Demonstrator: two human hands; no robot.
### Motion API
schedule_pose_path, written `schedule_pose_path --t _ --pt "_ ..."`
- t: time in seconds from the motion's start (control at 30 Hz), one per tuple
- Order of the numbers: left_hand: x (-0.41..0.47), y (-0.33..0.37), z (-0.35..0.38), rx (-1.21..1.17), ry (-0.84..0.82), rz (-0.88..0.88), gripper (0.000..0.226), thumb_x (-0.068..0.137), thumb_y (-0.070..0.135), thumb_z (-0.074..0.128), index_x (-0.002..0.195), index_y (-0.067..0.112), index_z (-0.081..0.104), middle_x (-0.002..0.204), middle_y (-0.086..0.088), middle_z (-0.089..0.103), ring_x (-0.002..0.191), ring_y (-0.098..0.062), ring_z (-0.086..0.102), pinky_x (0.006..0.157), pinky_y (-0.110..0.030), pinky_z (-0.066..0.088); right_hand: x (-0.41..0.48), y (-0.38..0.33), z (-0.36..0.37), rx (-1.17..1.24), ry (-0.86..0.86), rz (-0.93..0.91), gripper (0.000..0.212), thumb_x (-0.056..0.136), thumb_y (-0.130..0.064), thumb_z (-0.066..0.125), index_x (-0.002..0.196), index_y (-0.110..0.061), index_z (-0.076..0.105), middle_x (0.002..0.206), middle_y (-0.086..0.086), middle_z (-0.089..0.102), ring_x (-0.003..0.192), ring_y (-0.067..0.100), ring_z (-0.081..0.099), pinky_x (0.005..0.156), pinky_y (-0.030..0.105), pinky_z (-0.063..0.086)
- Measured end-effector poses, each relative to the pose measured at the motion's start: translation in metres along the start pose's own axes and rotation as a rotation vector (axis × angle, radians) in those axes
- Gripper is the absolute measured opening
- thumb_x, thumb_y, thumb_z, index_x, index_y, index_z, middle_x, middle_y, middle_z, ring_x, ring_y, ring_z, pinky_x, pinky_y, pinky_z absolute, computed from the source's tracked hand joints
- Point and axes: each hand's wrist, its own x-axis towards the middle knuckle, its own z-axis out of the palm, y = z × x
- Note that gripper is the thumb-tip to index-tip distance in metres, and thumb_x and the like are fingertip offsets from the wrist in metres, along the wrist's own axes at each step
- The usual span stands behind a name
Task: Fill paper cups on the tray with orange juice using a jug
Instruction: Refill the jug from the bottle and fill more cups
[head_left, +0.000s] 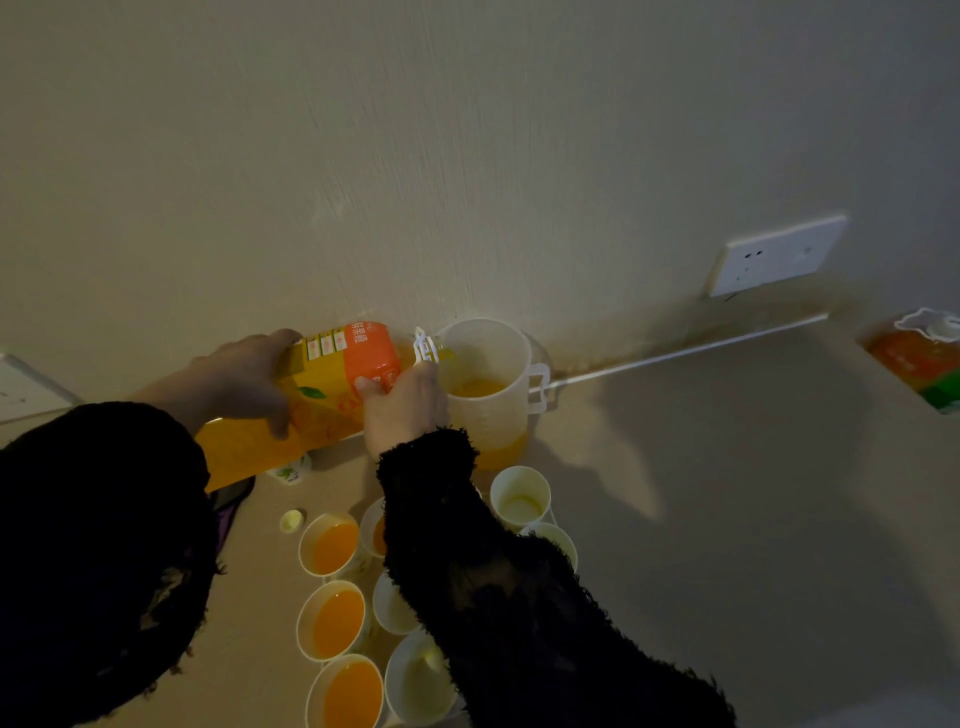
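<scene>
1 carton (332, 379) in left hand (244, 379), right hand (402, 410), jug (493, 410) beside

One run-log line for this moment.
left hand, right hand: grip tilted orange juice carton | spout over translucent plastic jug | white paper cups: some empty

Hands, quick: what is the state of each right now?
Left hand: grips the juice carton, rear part.
Right hand: grips the same carton near its spout.

8 cups (332, 621), 2 OJ cartons (332, 384), 1 jug (498, 421).
</scene>
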Motion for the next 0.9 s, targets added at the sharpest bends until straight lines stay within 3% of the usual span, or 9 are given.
schedule_pose_path --t 0.2,0.37,0.47,0.63,0.77,0.9 --pt "0.0 0.001 -0.001 -0.007 0.012 -0.01 0.118 0.042 0.016 0.088 0.144 0.02 0.027 0.13 -0.014 0.047 0.117 -0.037 0.047 0.096 -0.05 0.043 0.0 -0.001 -0.001 0.019 -0.013 0.013 0.061 0.086 -0.044 0.064 0.127 -0.008 0.037 0.129 0.013 0.054 0.12 0.032 0.05 0.101 0.047 0.041" --pt "0.0 0.002 0.0 -0.01 0.004 -0.012 0.125 0.033 0.025 0.085 0.143 0.021 0.027 0.129 -0.012 0.048 0.116 -0.036 0.048 0.096 -0.05 0.044 -0.001 -0.001 -0.003 0.005 -0.008 0.005 0.061 0.086 -0.043 0.064 0.127 -0.007 0.037 0.128 0.013 0.054 0.12 0.032 0.05 0.101 0.047 0.041" --pt "-0.001 0.003 0.004 -0.069 0.028 -0.015 0.117 0.045 0.013 0.089 0.144 0.018 0.028 0.131 -0.015 0.048 0.117 -0.037 0.047 0.097 -0.049 0.044 -0.001 -0.001 -0.004 -0.025 0.009 -0.013 0.061 0.085 -0.044 0.065 0.126 -0.007 0.039 0.127 0.012 0.055 0.118 0.032 0.052 0.099 0.046 0.042" --pt "-0.007 0.011 0.009 -0.282 0.026 0.015 0.117 0.039 0.011 0.088 0.141 0.016 0.031 0.127 -0.016 0.051 0.112 -0.038 0.05 0.091 -0.044 0.046 0.0 -0.011 -0.019 -0.106 0.076 -0.086 0.056 0.086 -0.038 0.065 0.127 -0.009 0.04 0.13 0.01 0.053 0.124 0.03 0.047 0.102 0.046 0.038" --pt "-0.013 0.018 0.014 -0.551 0.032 0.053 0.116 0.029 0.013 0.077 0.138 0.018 0.035 0.118 -0.013 0.054 0.107 -0.037 0.052 0.09 -0.051 0.048 0.0 -0.023 -0.032 -0.177 0.124 -0.187 0.053 0.086 -0.032 0.066 0.126 -0.008 0.04 0.129 0.01 0.053 0.125 0.029 0.044 0.099 0.046 0.039" --pt "-0.013 0.019 0.019 -0.728 0.025 0.087 0.111 0.039 0.003 0.082 0.138 0.019 0.034 0.114 -0.013 0.055 0.103 -0.035 0.053 0.079 -0.044 0.048 0.001 -0.037 -0.04 -0.214 0.131 -0.301 0.058 0.085 -0.028 0.067 0.132 -0.008 0.038 0.132 0.01 0.05 0.125 0.029 0.041 0.098 0.046 0.04"
